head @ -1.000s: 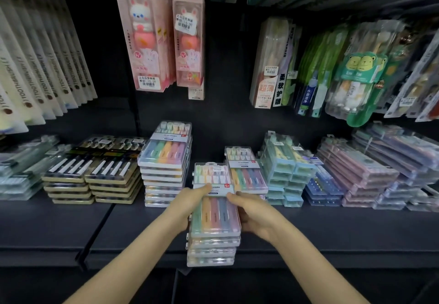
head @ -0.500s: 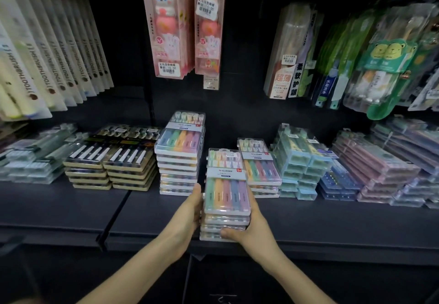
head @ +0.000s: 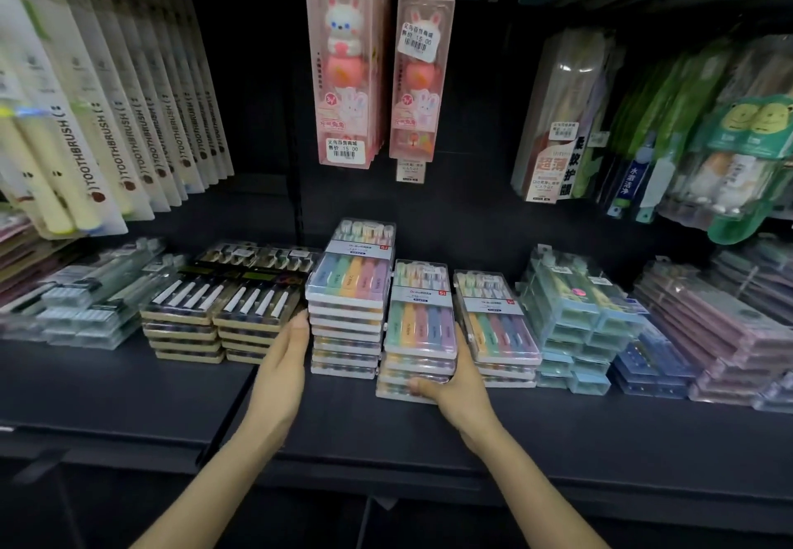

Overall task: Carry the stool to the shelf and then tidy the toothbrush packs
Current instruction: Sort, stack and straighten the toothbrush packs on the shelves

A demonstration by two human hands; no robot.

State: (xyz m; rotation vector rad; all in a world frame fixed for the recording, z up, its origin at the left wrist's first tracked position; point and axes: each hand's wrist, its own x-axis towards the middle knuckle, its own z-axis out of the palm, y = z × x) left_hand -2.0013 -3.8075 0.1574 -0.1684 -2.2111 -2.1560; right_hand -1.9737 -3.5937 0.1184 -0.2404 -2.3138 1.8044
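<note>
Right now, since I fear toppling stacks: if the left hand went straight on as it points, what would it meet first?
Likely the left side of the tall pastel stack, which the left hand seems to touch; the black-and-gold stack sits tight beside it. Depth is unclear.

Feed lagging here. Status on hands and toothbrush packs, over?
Left hand open, flat beside tall stack. Right hand grips middle stack, on shelf. Neighbour stack close on its right.
</note>
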